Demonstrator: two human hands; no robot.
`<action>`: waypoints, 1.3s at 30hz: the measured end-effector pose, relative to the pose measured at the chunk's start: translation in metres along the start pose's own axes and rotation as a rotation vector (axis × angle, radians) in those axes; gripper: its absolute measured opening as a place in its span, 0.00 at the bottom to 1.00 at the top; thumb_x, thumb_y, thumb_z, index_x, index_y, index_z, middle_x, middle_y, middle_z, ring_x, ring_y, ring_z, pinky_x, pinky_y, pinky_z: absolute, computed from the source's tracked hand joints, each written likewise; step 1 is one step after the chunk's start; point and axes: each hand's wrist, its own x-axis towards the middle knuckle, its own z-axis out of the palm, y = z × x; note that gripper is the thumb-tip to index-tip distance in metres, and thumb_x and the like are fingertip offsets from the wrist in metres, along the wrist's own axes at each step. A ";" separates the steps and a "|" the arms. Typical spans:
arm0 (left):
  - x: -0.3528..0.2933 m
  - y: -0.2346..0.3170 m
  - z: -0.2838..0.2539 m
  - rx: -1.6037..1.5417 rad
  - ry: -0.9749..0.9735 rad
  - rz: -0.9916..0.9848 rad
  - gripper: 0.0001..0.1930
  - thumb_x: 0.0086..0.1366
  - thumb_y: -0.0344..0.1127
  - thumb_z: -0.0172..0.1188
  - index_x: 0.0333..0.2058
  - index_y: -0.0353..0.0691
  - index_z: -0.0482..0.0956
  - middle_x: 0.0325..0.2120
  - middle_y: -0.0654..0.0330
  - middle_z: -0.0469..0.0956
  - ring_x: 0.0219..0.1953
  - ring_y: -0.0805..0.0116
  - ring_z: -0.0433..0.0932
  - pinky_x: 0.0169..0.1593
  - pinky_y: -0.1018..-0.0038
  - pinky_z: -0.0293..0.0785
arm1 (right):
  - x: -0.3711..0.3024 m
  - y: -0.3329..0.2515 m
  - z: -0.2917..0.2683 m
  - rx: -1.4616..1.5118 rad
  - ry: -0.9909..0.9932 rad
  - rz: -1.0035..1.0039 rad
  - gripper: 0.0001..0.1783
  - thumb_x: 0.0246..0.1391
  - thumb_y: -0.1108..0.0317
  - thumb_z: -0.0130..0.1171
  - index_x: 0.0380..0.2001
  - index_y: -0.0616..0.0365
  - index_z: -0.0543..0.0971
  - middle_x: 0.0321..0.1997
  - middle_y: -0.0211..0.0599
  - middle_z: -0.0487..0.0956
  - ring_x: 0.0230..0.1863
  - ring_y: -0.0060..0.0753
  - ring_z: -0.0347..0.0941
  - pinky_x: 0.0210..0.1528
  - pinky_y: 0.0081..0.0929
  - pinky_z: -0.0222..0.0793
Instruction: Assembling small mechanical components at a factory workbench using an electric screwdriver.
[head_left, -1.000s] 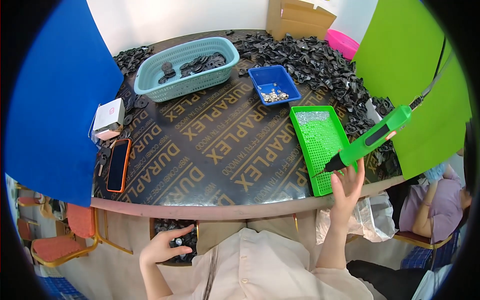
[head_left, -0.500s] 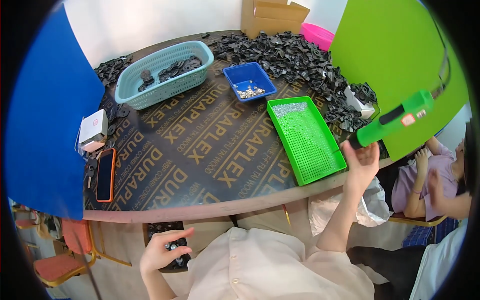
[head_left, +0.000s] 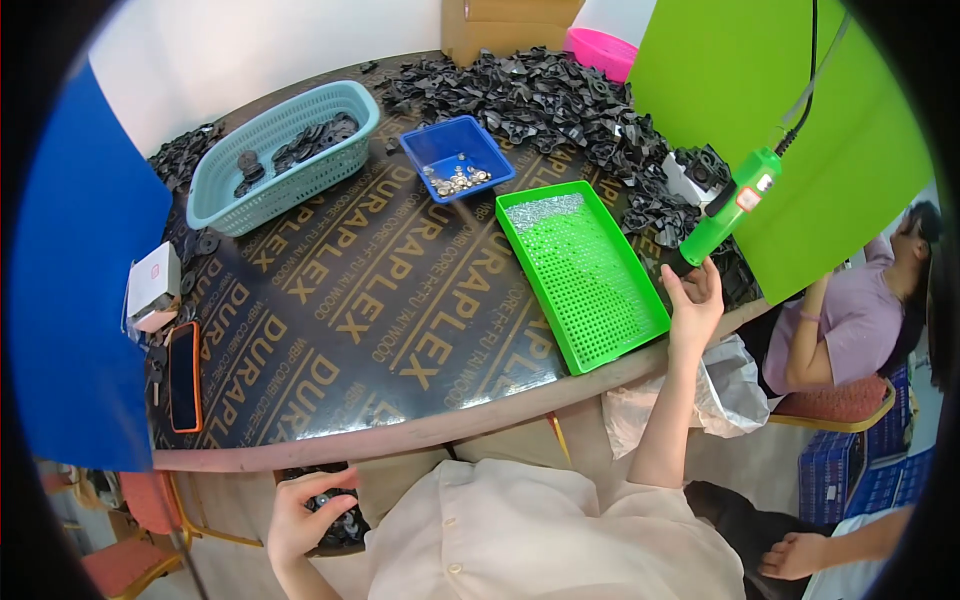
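Note:
Below the table's near edge, at the left, my left hand (head_left: 308,513) is held with thumb and fingers apart. Behind it is a box of black parts (head_left: 345,530) with a shiny piece showing between the fingers; no grip on it is visible. A green electric screwdriver (head_left: 730,212) hangs tilted from its cable at the right. Just under its black lower end is my right hand (head_left: 695,310), its thumb and fingers spread; whether a fingertip touches the tool is unclear. Beside this hand lies a green perforated tray (head_left: 590,320) with many small silvery pieces, heaped at its far end.
A blue bin (head_left: 430,150) holds small shiny metal parts. The light-blue basket (head_left: 290,195) contains black pieces. Black parts (head_left: 540,95) are heaped along the back. An orange-edged phone (head_left: 184,375) and white box (head_left: 153,285) lie left. Another person (head_left: 840,330) sits at right.
The screwdriver has swung to a more upright slant and its cable has straightened. My right hand is slightly lower relative to it. The view has shifted, moving the table items leftward.

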 end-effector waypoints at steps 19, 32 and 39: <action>0.165 0.120 0.196 0.734 0.009 0.851 0.15 0.52 0.39 0.65 0.38 0.42 0.78 0.31 0.61 0.67 0.34 0.68 0.74 0.27 0.75 0.72 | -0.020 0.012 0.002 0.147 0.010 -0.107 0.29 0.57 0.71 0.57 0.60 0.65 0.62 0.50 0.43 0.73 0.45 0.27 0.71 0.44 0.23 0.69; 0.156 0.091 0.101 0.650 0.071 0.790 0.08 0.45 0.26 0.66 0.28 0.40 0.83 0.37 0.59 0.74 0.23 0.69 0.71 0.25 0.74 0.69 | -0.023 0.019 -0.003 0.186 0.200 -0.175 0.17 0.61 0.68 0.51 0.52 0.61 0.67 0.53 0.45 0.72 0.50 0.34 0.72 0.44 0.26 0.70; 0.176 0.084 0.042 0.599 -0.086 0.760 0.09 0.42 0.23 0.67 0.26 0.41 0.83 0.45 0.60 0.76 0.24 0.71 0.71 0.27 0.75 0.71 | -0.032 -0.007 0.001 -0.375 -0.064 -0.617 0.15 0.49 0.76 0.59 0.44 0.58 0.76 0.53 0.42 0.75 0.56 0.39 0.68 0.56 0.34 0.62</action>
